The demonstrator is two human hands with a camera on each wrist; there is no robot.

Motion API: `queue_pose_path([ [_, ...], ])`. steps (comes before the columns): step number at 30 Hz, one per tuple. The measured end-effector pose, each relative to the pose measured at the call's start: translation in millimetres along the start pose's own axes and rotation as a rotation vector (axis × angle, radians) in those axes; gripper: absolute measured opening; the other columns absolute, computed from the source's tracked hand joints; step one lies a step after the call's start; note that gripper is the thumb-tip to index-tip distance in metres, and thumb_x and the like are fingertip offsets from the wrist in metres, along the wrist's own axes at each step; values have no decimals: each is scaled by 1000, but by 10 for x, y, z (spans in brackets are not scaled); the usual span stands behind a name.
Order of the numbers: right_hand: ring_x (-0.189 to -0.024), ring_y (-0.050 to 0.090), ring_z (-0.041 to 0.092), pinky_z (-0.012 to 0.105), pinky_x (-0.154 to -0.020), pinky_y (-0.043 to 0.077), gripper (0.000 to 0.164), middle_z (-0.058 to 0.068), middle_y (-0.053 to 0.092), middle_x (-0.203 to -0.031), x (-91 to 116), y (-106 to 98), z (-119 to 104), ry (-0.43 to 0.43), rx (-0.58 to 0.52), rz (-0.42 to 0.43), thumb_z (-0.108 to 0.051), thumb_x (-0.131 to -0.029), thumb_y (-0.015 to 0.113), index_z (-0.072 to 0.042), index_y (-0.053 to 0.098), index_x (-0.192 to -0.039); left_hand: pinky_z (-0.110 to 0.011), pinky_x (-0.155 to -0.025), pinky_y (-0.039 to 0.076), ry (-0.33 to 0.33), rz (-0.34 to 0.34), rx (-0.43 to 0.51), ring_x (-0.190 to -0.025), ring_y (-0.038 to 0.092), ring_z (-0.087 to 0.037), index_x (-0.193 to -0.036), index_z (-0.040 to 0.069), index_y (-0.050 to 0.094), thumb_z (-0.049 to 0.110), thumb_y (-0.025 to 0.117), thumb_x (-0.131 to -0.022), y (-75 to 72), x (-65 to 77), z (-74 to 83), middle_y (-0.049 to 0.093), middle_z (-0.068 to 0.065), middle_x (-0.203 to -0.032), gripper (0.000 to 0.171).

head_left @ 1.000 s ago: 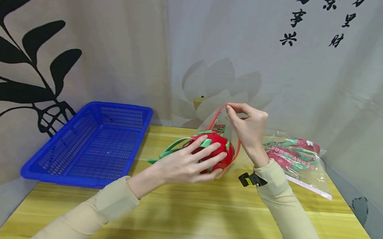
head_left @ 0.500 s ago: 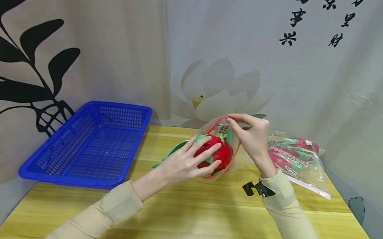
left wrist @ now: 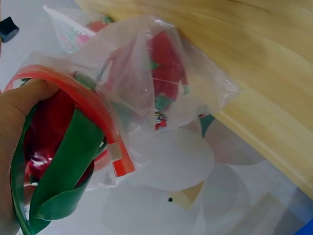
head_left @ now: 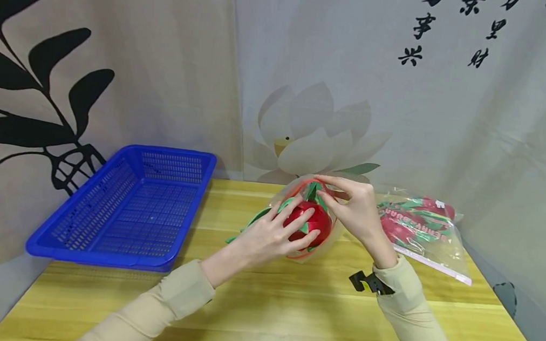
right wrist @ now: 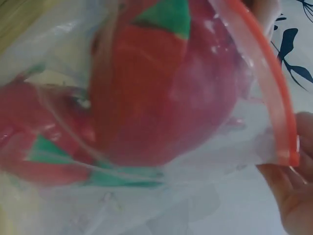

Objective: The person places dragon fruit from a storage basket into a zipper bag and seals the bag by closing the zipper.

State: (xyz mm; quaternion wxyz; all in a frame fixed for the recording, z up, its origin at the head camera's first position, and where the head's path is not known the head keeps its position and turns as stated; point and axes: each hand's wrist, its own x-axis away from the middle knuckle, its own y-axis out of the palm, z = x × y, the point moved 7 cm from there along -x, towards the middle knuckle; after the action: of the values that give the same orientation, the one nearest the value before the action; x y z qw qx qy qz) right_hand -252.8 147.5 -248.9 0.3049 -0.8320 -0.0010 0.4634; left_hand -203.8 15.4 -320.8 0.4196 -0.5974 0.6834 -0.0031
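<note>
My left hand (head_left: 269, 234) curls spread fingers over a shiny red fruit-shaped thing (head_left: 316, 223) with green leaves. Green strap-like strips (left wrist: 68, 169) hang out beside it in the left wrist view. The fruit-shaped thing sits in the mouth of a clear zip bag (left wrist: 129, 78), whose red zip strip (left wrist: 105, 115) loops round it. My right hand (head_left: 358, 210) pinches the strip's edge at the upper right. In the right wrist view the fruit-shaped thing bulges behind the plastic, and a second red shape (right wrist: 44, 137) shows beside it. My left palm's contact is hidden.
On the left of the wooden table (head_left: 290, 313) stands a blue plastic basket (head_left: 124, 222). Another clear bag (head_left: 419, 226), with red and green contents and a pale zip strip, lies at the right. A printed curtain (head_left: 313, 49) hangs behind the table.
My right hand has come down with the strip's edge, closer to the fruit-shaped thing. My left hand has shifted slightly right, pushing that thing deeper into the bag's mouth.
</note>
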Motion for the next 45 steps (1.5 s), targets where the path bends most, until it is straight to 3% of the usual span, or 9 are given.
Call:
queue_pose_path([
  [5, -89, 71, 29, 42, -75, 58, 26, 18, 73, -100, 70, -63, 88, 57, 84, 32, 2, -79, 71, 1, 71, -106, -42, -95, 53, -25, -45, 67, -126, 48, -38, -129, 26, 51, 32, 79, -74, 53, 17, 12, 52, -14, -135, 63],
  [9, -86, 72, 30, 40, -66, 59, 23, 20, 73, -97, 90, -105, 148, 97, 136, 56, -1, -80, 71, 3, 71, -103, -37, -96, 52, -32, -100, 78, -129, 46, -36, -133, 28, 48, 31, 78, -76, 92, 0, 32, 47, -16, -140, 65],
  [15, -69, 71, 28, 11, -45, 45, 19, 20, 73, -91, 93, -123, 193, 79, 217, 60, -2, -81, 71, 2, 73, -100, -31, -85, 57, -46, -146, 111, -131, 41, -37, -136, 34, 47, 26, 78, -76, 141, 12, 55, 40, -17, -145, 68],
  [18, -44, 59, 15, 8, -38, 28, 19, 20, 73, -88, 88, -130, 186, 71, 225, 59, -2, -82, 70, 2, 73, -100, -31, -83, 58, -70, -125, 104, -129, 43, -40, -136, 35, 47, 25, 78, -77, 138, 17, 48, 41, -17, -145, 67],
  [21, -36, 47, 7, 10, -37, 26, 17, 18, 74, -84, 79, -134, 148, 69, 229, 52, -3, -82, 70, 1, 74, -98, -33, -83, 58, -114, -75, 85, -126, 47, -41, -134, 33, 49, 25, 78, -77, 125, -3, 22, 46, -17, -141, 64],
  [26, -46, 62, 15, 5, -42, 35, 16, 17, 74, -85, 53, -139, 32, 30, 208, 40, -4, -81, 71, 1, 75, -96, -35, -84, 58, -173, 6, 66, -124, 49, -41, -123, 24, 54, 22, 75, -78, 110, -96, -17, 51, -16, -137, 50],
  [34, -34, 43, 6, 10, -37, 26, 15, 18, 74, -86, 41, -209, -32, 23, 204, 91, -4, -82, 71, 1, 75, -95, -37, -91, 55, -95, 46, -39, -118, 55, -45, -121, 21, 60, 15, 69, -86, 125, -190, 80, 59, -9, -129, 37],
  [41, -40, 56, 15, 6, -42, 36, 17, 20, 73, -89, 52, -193, -20, 49, 175, 85, -6, -82, 71, 3, 74, -96, -37, -83, 57, -246, 87, -54, -114, 57, -46, -119, 14, 63, 25, 72, -82, 120, -238, 25, 64, -12, -123, 39],
  [45, -37, 53, 17, 7, -40, 34, 16, 21, 73, -88, 48, -204, -20, 56, 182, 96, -6, -83, 70, 4, 74, -96, -37, -84, 57, -254, 53, -55, -114, 57, -48, -118, 14, 63, 24, 69, -85, 163, -297, 39, 63, -14, -125, 35],
])
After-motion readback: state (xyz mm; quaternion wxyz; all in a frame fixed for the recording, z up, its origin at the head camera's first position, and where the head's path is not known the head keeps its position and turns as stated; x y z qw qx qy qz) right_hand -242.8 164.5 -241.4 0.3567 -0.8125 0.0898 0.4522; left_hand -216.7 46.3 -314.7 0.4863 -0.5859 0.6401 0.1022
